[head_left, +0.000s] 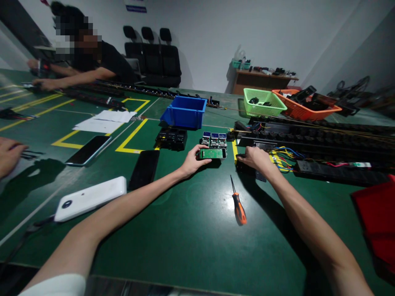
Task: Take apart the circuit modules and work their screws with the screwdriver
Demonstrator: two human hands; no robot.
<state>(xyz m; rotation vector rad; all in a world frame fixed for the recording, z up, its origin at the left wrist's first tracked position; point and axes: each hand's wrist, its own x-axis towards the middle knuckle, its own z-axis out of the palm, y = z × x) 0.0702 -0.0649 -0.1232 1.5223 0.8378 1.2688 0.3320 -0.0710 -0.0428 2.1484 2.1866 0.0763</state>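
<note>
My left hand (193, 161) pinches a small green circuit board in a black frame (212, 153) on the green table. Just behind it stand three small blue-topped modules (214, 139). My right hand (257, 159) rests closed on a black part (241, 156) at the end of a long black power strip (336, 172) with coloured wires (285, 155). An orange-handled screwdriver (238, 204) lies loose on the table, nearer to me, between my two arms.
A blue bin (185, 112), a black module block (171, 139), two dark phones (88, 150) (144, 168) and a white power bank (91, 198) lie left. Green (263, 102) and orange (304, 107) baskets stand at the back right. Another person (89, 61) works far left; someone's hand (9, 154) is at the left edge.
</note>
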